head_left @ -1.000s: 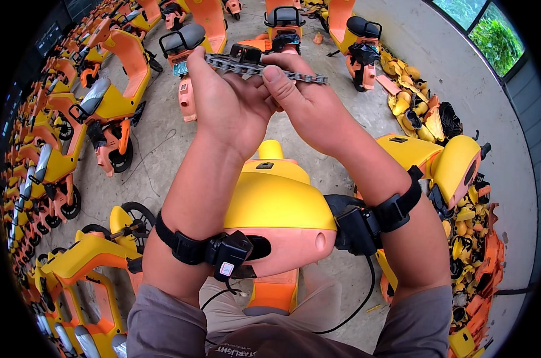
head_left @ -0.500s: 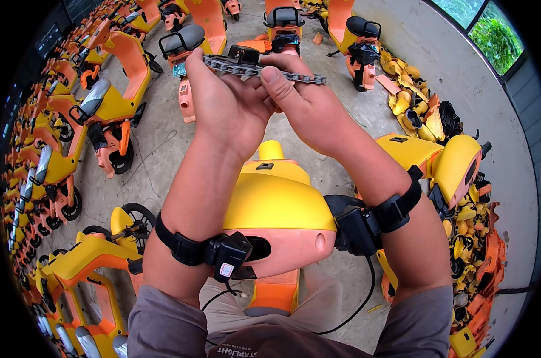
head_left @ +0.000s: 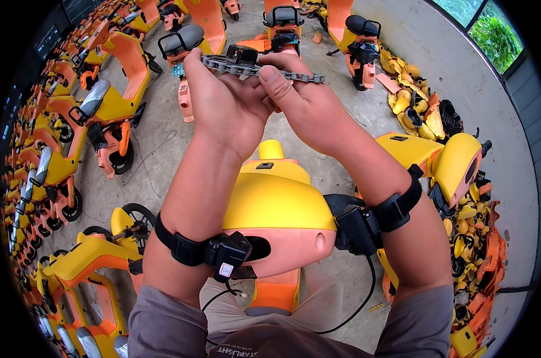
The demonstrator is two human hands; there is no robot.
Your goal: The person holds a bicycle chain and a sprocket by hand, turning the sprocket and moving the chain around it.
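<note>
A grey metal roller chain (head_left: 300, 77) stretches across both my hands, high in the middle of the view. My left hand (head_left: 232, 104) is turned palm up, its thumb along the chain's left end and its curled fingers underneath, partly hidden. With its thumb pressed against the links, my right hand (head_left: 303, 101) grips the chain right of the middle; its other fingers are mostly behind. A small black block-shaped part (head_left: 243, 55) sits at the chain's upper side, between the hands; whether it is fixed to the chain I cannot tell.
Directly below my hands stands a yellow and pink scooter front (head_left: 282, 203). Rows of yellow and orange scooters (head_left: 118, 71) fill the left and far side. Yellow body parts (head_left: 416, 98) lie heaped along the right wall. Black straps with small boxes (head_left: 229, 253) circle my forearms.
The chain and the black part have shifted very slightly; my grip looks the same.
</note>
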